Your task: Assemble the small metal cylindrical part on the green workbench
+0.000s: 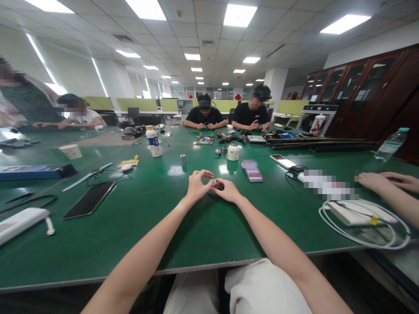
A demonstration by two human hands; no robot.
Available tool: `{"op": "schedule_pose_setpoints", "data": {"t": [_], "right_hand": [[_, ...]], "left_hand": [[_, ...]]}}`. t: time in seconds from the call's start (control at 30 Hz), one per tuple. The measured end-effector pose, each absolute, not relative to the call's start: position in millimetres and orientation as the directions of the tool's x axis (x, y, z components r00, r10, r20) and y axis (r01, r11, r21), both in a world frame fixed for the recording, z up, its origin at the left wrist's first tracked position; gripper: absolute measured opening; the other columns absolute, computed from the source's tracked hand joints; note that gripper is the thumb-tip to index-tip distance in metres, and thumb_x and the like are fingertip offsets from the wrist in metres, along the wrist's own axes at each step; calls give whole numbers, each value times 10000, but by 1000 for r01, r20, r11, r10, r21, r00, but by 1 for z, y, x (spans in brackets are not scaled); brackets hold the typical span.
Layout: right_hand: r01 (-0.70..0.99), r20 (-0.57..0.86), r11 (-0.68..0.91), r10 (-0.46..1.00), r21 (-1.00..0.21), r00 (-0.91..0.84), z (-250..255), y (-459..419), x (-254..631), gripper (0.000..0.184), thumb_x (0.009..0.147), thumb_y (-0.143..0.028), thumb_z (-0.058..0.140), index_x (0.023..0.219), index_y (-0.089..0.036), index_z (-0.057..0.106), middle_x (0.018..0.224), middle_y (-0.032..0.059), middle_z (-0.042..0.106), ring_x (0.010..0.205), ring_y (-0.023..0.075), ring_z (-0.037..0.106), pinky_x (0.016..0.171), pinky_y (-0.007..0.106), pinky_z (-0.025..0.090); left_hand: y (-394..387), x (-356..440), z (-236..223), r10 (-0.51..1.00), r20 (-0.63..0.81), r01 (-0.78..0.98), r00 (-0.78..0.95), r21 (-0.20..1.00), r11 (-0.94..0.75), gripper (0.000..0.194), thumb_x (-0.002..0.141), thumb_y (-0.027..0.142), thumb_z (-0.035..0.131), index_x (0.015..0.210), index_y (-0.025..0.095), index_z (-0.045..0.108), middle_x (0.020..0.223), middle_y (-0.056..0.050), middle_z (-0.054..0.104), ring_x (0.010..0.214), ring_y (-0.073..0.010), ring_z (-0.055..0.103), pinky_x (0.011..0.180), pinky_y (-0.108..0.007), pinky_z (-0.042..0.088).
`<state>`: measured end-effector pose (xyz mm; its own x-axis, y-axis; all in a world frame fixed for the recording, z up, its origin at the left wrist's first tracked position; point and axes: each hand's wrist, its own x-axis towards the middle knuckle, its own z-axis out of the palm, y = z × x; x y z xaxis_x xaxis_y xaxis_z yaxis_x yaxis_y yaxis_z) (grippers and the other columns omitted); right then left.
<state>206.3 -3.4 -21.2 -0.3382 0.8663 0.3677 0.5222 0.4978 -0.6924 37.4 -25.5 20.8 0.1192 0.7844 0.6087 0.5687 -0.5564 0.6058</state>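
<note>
Above the green table, close to its middle, my left hand (197, 185) and my right hand (228, 191) meet at a small silvery metal part (214, 183). Thumb and fingers of both hands close on it, and they cover most of it, so its exact kind does not show. Beyond my left hand a small silver cylinder (183, 158) stands upright. Farther off, past my right hand, are another small metal piece (218, 152) and a white patterned jar (233, 151). A pinkish phone-like item (252, 171), partly blurred out, lies to the right of my right hand.
On the green table (137, 244), a dark tablet (90, 199), paper cup (71, 151) and labelled bottle (153, 141) are at left. At right lie a phone (283, 161), a coiled white cable (401, 237) and another person's hands (376, 181). Several people sit or stand around.
</note>
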Motion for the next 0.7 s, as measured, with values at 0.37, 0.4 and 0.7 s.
{"op": "schedule_pose_setpoints", "data": {"t": [0.37,0.4,0.7], "right_hand": [[519,357,479,877,-708,-322,-19,-6,205,420,773,-500,708,1092,-228,670,871,25,722,781,177,673,754,300,522],[519,355,478,877,-709,-323,-19,-6,205,424,772,-502,709,1091,-226,670,875,26,723,782,177,674,757,301,523],[526,356,473,880,-707,-313,-18,-8,205,399,772,-488,715,1070,-226,673,876,19,726,788,171,679,757,293,523]], "left_hand": [[3,2,11,797,579,583,-173,712,-391,149,748,293,702,866,240,629,829,-40,763,978,-272,687,953,-436,437],[6,-8,8,824,540,620,-173,710,-335,146,730,285,717,844,245,635,806,-35,766,988,-284,686,940,-442,438],[9,-34,-5,939,326,776,-113,618,-121,186,730,339,737,889,253,691,872,-19,781,1011,-290,689,960,-473,371]]}}
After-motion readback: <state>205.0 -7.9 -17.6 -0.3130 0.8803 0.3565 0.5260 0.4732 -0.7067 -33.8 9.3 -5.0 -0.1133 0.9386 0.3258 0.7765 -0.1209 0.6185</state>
